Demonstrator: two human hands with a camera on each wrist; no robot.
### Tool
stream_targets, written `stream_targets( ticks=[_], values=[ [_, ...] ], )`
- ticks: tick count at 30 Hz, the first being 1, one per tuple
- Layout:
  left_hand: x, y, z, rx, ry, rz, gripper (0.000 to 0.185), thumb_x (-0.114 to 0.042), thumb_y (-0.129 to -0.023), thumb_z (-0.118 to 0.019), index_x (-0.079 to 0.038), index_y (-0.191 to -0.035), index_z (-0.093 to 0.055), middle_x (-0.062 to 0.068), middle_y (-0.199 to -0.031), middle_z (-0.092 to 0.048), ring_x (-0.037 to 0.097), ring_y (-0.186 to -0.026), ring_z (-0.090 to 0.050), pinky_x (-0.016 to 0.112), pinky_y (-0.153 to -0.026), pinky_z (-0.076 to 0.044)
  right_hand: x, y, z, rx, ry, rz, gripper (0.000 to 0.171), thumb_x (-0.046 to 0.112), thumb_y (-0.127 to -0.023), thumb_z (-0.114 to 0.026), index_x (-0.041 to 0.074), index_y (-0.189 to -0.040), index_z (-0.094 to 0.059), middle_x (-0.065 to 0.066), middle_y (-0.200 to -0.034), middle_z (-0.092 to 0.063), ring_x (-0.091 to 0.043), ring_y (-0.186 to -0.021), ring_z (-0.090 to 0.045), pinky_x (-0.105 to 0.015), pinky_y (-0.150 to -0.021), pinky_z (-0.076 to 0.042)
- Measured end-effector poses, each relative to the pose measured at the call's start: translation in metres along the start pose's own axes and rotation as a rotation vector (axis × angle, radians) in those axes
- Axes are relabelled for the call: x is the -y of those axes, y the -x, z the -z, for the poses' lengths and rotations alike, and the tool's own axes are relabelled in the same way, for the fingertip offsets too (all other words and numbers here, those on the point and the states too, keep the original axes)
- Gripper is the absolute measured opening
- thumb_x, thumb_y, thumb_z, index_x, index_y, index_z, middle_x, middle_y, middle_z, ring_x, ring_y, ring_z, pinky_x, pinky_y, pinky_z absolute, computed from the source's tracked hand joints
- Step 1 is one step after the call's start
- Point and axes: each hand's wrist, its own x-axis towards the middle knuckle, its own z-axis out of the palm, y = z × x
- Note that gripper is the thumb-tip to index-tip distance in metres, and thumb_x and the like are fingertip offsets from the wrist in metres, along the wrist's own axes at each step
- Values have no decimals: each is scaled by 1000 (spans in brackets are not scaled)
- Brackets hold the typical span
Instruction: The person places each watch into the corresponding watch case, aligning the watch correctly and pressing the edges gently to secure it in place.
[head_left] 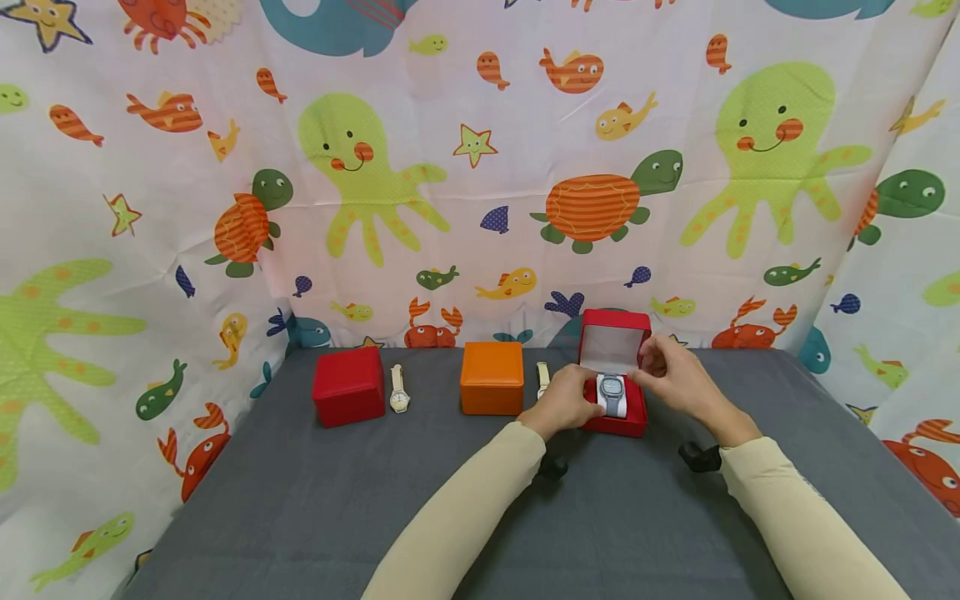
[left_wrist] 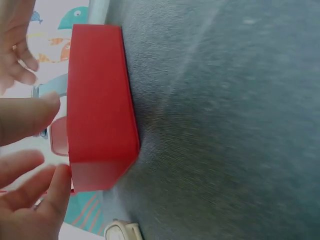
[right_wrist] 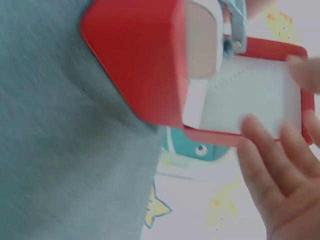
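Observation:
An open red watch box stands on the grey table, its raised lid showing a pale lining. Inside, a grey-blue watch sits on a white cushion. My left hand is at the box's left side, fingertips at its edge and thumb stretched towards the watch; the left wrist view shows these fingers fairly straight. Beside the lid's right edge is my right hand. In the right wrist view its fingers are spread and blurred before the lid; contact with it cannot be made out.
Left of the open box lies a cream-strapped watch, partly behind my left hand. Further left stand a closed orange box, another cream-strapped watch and a closed red box. A sea-animal curtain hangs behind the table.

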Motion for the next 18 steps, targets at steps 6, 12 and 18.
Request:
stream_targets(
  ticks=[6, 12, 18],
  values=[
    [4, 13, 0, -70, 77, 106, 59, -26, -75, -82, -8, -127, -61, 5, -119, -55, 14, -104, -49, 24, -90, -47, 8, -15, 18, -121, 35, -57, 58, 33, -86, -72, -1, -121, -40, -21, -108, -50, -29, -82, -57, -42, -67, -54],
    [8, 17, -2, -57, 180, 182, 61, -23, -73, -84, -4, -126, -60, 5, -107, -60, 12, -90, -52, 23, -80, -50, 9, -33, 26, -36, 114, -59, 78, 40, -85, -71, 1, -141, -33, -25, -128, -39, -29, -84, -59, -43, -69, -55],
    [7, 19, -3, -44, 231, 229, 58, -21, -75, -83, -5, -125, -60, 5, -103, -63, 12, -85, -54, 25, -79, -52, 12, -43, 29, 59, 111, -68, 72, 38, -89, -66, -3, -141, -38, -26, -130, -44, -31, -86, -57, -39, -67, -55]
  ],
)
